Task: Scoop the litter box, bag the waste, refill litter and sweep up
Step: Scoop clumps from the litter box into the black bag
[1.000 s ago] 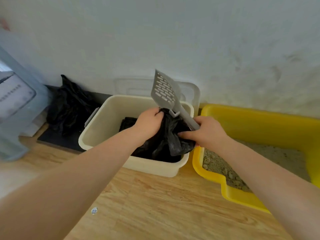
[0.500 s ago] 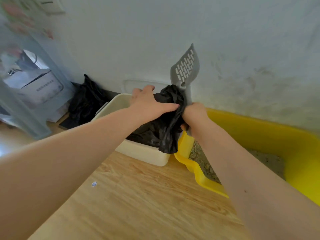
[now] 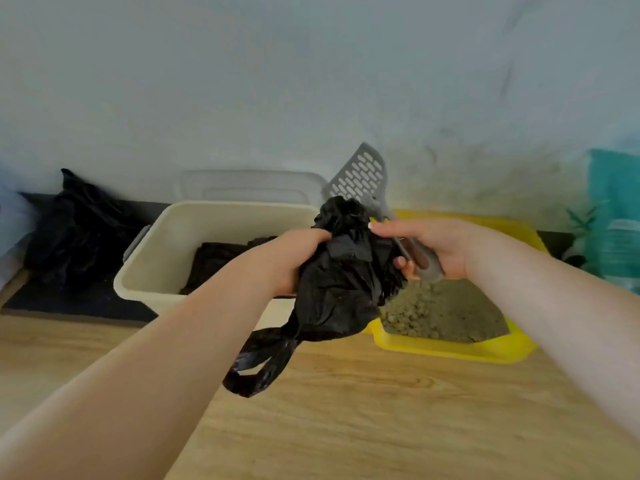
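Observation:
My left hand (image 3: 294,258) grips a crumpled black plastic bag (image 3: 339,289) held in the air, its handles dangling down toward the wooden floor. My right hand (image 3: 433,244) holds the grey slotted litter scoop (image 3: 360,174) by its handle, blade pointing up at the wall, with the fingers stretched toward the bag's top. Behind and below my right hand sits the yellow litter box (image 3: 450,351) with brownish litter (image 3: 443,313) in it.
A beige plastic bin (image 3: 166,251) with more black bags inside stands left of the litter box, its clear lid (image 3: 249,185) leaning on the wall. A black bag (image 3: 79,230) lies on a dark mat at left. A teal litter sack (image 3: 616,220) stands at far right.
The black bag has come out of the beige bin and now hangs free in my left hand. My right hand with the scoop has drawn back to the right, above the litter box.

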